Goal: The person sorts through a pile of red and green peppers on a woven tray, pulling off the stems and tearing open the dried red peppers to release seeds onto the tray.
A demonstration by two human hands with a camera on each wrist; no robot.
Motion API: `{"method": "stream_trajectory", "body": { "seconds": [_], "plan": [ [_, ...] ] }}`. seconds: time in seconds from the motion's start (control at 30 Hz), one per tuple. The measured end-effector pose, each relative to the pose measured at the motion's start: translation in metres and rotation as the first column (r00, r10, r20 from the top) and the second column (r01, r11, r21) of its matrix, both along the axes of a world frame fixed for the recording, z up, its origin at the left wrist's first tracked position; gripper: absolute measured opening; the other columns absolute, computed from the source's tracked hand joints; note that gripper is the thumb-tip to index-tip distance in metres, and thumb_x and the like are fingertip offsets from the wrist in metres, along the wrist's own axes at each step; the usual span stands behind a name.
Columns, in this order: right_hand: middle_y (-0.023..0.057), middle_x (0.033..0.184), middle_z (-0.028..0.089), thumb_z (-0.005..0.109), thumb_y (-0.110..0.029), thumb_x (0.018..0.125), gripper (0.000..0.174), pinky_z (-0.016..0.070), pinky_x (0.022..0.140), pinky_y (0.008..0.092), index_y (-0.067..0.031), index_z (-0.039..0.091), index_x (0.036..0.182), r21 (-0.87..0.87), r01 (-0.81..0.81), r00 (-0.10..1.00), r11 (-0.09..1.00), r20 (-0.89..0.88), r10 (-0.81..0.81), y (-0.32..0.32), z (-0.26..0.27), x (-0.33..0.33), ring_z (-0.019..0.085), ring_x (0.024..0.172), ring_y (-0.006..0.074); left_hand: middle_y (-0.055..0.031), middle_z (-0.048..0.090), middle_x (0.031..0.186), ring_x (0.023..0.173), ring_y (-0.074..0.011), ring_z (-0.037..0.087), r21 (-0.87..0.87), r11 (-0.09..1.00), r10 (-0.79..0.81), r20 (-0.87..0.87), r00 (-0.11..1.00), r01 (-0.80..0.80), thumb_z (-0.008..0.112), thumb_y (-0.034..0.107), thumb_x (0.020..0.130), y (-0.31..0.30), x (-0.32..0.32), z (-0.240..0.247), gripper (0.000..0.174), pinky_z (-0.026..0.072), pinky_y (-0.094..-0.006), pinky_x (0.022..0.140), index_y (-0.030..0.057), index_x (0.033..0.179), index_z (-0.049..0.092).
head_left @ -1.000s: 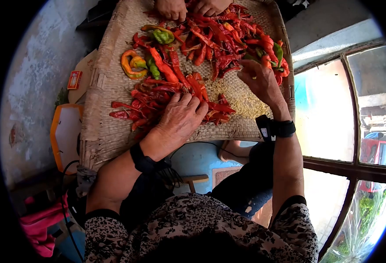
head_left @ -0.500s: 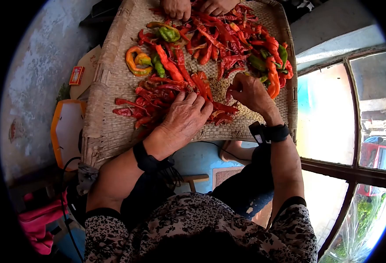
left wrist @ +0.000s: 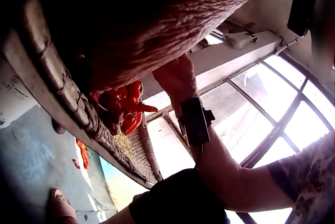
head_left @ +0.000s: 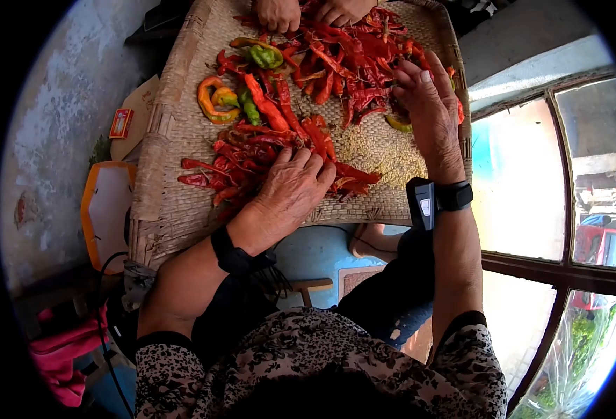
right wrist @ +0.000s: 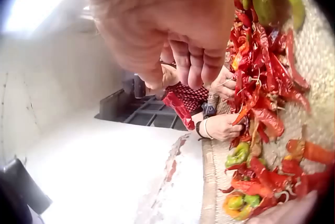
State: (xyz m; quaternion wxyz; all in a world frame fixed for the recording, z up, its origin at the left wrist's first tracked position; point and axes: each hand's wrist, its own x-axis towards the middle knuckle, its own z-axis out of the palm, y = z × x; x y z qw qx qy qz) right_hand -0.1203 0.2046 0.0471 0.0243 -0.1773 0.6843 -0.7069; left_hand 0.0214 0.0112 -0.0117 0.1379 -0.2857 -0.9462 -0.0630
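Note:
My left hand (head_left: pixel 285 197) rests on a near pile of dried red chillies (head_left: pixel 241 160), its fingertips partly hidden among them. Over the right side of a woven tray (head_left: pixel 155 150) hovers my right hand (head_left: pixel 432 119), fingers extended and spread, with nothing seen in its grasp. Beneath and beside it lie red and green peppers, including a yellow-green one (head_left: pixel 399 124). Pale seeds (head_left: pixel 388 157) are scattered on the weave between my hands. In the right wrist view, my right palm (right wrist: pixel 167 25) appears with loosely bent fingers above the chillies.
Another person's hands (head_left: pixel 278 14) work at the far chilli heap (head_left: pixel 353 63). Orange and green peppers (head_left: pixel 217 99) lie left of it. A window (head_left: pixel 524 174) stands at right, a wall (head_left: pixel 56 112) at left, with an orange-rimmed object (head_left: pixel 109 209) below.
My right hand dipped toward the seeds with bent fingers, then moved away from me and to the right, its fingers spreading. My left hand has stayed on the near pile.

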Motion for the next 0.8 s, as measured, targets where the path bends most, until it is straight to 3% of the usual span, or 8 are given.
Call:
{"method": "stream_trajectory", "body": {
  "seconds": [0.03,0.07,0.13,0.23,0.3,0.43,0.63,0.8],
  "plan": [
    [0.0062,0.093,0.068,0.064,-0.029,0.093,0.047,0.0544,0.072,0.0308,0.0022,0.053,0.127,-0.145,0.178,0.978,0.973,-0.084,-0.192,-0.005,0.002,-0.003,0.066,0.082,0.0170,-0.0133,0.054,0.104,0.102,-0.0283,0.051,0.000,1.000,0.003,0.000,1.000,-0.003,0.061,0.009,0.079,0.000,0.000,-0.001,0.041,0.0428,-0.0412,0.092,0.0002,0.119,0.057],
    [0.0096,0.100,0.068,0.060,-0.040,0.094,0.056,0.0535,0.075,0.0314,-0.0002,0.050,0.133,0.167,0.173,0.957,0.971,-0.262,-0.125,-0.005,-0.003,0.000,0.065,0.088,0.0180,-0.0130,0.054,0.103,0.103,-0.0282,0.051,0.000,1.000,0.004,0.021,1.000,-0.004,0.061,0.009,0.079,0.001,-0.001,-0.001,0.041,0.0428,-0.0410,0.092,0.0006,0.119,0.057],
    [0.0120,0.093,0.068,0.062,-0.043,0.092,0.053,0.0533,0.068,0.0342,-0.0003,0.056,0.124,0.605,-0.038,0.974,0.795,-0.154,0.163,-0.007,-0.022,-0.001,0.066,0.081,0.0221,-0.0127,0.054,0.103,0.103,-0.0281,0.051,-0.002,1.000,0.007,0.044,0.999,-0.006,0.060,0.009,0.079,0.001,-0.002,-0.002,0.040,0.0429,-0.0409,0.092,0.0010,0.119,0.057],
    [0.0159,0.085,0.067,0.064,-0.044,0.090,0.047,0.0512,0.063,0.0375,0.0007,0.063,0.106,0.774,-0.087,0.946,0.627,-0.133,0.295,-0.030,-0.044,0.019,0.065,0.074,0.0257,-0.0125,0.055,0.103,0.102,-0.0276,0.051,0.024,1.000,0.005,0.040,0.999,-0.006,0.060,0.009,0.079,0.001,-0.002,-0.002,0.039,0.0431,-0.0407,0.091,0.0013,0.118,0.058],
    [0.0180,0.077,0.064,0.065,-0.042,0.089,0.044,0.0492,0.062,0.0397,0.0021,0.065,0.092,0.927,-0.117,0.952,0.355,0.003,0.306,-0.043,-0.042,0.029,0.064,0.071,0.0272,-0.0122,0.054,0.103,0.100,-0.0270,0.051,0.054,0.998,0.013,0.018,1.000,-0.014,0.060,0.008,0.078,0.001,-0.001,-0.001,0.039,0.0430,-0.0405,0.091,0.0016,0.116,0.058],
    [0.0172,0.075,0.064,0.066,-0.041,0.088,0.044,0.0492,0.063,0.0403,0.0030,0.064,0.089,0.820,-0.190,0.898,0.539,-0.076,0.433,-0.041,-0.055,0.026,0.063,0.068,0.0277,-0.0121,0.054,0.102,0.099,-0.0267,0.051,0.057,0.998,0.006,0.022,1.000,-0.007,0.060,0.008,0.077,0.000,-0.001,0.001,0.038,0.0428,-0.0398,0.091,0.0016,0.115,0.059],
    [0.0037,0.071,0.062,0.067,-0.024,0.090,0.026,0.0474,0.056,0.0283,0.0016,0.064,0.091,0.436,-0.091,0.992,0.895,-0.037,0.119,-0.029,-0.039,0.021,0.058,0.064,0.0096,-0.0120,0.054,0.101,0.100,-0.0267,0.050,0.056,0.998,-0.015,0.082,0.996,0.011,0.060,0.008,0.077,-0.002,0.001,0.004,0.042,0.0421,-0.0410,0.091,0.0031,0.119,0.058],
    [0.0048,0.071,0.062,0.068,-0.023,0.090,0.027,0.0468,0.056,0.0253,0.0023,0.066,0.097,0.795,-0.266,0.914,0.546,0.028,0.406,0.000,-0.022,0.008,0.057,0.063,0.0081,-0.0135,0.053,0.104,0.103,-0.0281,0.049,0.032,0.999,-0.025,0.106,0.994,0.021,0.062,0.007,0.076,-0.001,0.002,0.005,0.048,0.0408,-0.0434,0.093,0.0031,0.123,0.057]
  ]
}}
